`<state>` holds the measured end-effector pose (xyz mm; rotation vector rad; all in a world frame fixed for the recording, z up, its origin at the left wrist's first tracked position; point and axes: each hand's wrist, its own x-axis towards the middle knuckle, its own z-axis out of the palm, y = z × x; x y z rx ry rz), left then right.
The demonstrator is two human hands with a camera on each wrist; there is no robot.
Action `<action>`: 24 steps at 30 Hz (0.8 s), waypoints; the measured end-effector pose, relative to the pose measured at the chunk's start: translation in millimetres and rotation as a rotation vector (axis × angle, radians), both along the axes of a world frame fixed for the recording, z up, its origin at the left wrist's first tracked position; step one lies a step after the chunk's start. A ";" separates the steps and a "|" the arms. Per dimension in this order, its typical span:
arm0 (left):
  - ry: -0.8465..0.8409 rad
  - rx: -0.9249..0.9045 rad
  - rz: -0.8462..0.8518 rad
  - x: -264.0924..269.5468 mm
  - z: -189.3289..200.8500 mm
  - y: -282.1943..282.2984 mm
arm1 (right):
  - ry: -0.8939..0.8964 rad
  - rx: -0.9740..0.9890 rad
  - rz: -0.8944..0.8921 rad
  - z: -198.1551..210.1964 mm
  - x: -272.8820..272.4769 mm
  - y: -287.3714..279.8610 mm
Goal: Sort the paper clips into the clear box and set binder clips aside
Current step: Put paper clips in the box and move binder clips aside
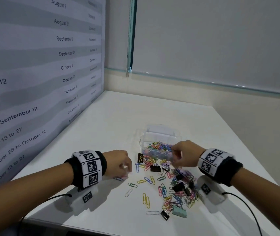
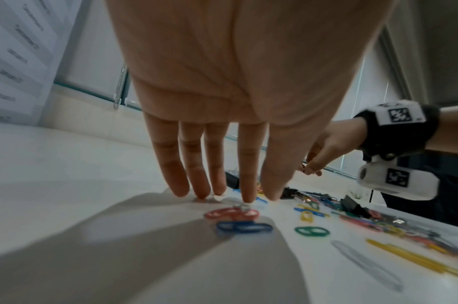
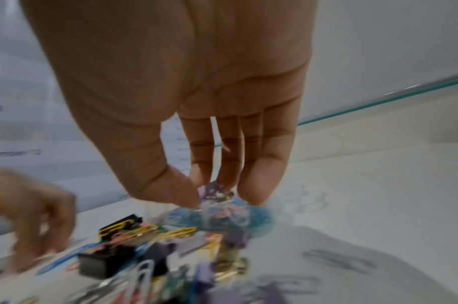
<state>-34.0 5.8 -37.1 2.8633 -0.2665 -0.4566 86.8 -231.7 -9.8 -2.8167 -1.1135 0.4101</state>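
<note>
The clear box (image 1: 142,142) stands open mid-table with several coloured paper clips inside. In front of it lies a mixed heap of paper clips (image 1: 178,195) and black binder clips (image 1: 155,168). My right hand (image 1: 174,159) hovers over the box's front edge. Its thumb and fingers (image 3: 259,185) pinch a small lilac clip (image 3: 216,190), too blurred to tell which kind. My left hand (image 2: 222,195) points straight down, its fingertips on the table beside a red paper clip (image 2: 231,212) and a blue paper clip (image 2: 244,227). It holds nothing.
A mint binder clip (image 1: 179,212) and a small black binder clip (image 1: 164,215) lie near the front edge of the table. Loose paper clips (image 1: 146,199) are scattered between my hands. A printed wall panel (image 1: 33,82) borders the table on the left.
</note>
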 end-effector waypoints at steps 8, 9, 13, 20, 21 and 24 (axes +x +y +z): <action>0.036 0.025 0.103 -12.1 5.0 7.4 | -0.004 -0.101 -0.229 -2.0 17.0 -46.3; 0.045 0.031 0.111 -12.1 4.5 7.8 | 0.011 -0.121 -0.235 -4.2 16.6 -47.2; 0.042 -0.020 0.123 -12.2 -1.4 3.5 | 0.019 -0.108 -0.196 -6.6 11.1 -39.5; 0.050 -0.205 0.113 -5.8 -8.2 -20.2 | 0.070 0.021 0.084 -3.2 -31.0 5.0; 0.037 -0.218 0.109 -5.3 -7.4 -23.8 | 0.096 0.030 0.123 -4.8 -39.2 11.7; -0.052 -0.150 0.065 -4.6 -3.1 -32.2 | 0.126 -0.005 0.188 -12.2 -56.6 25.6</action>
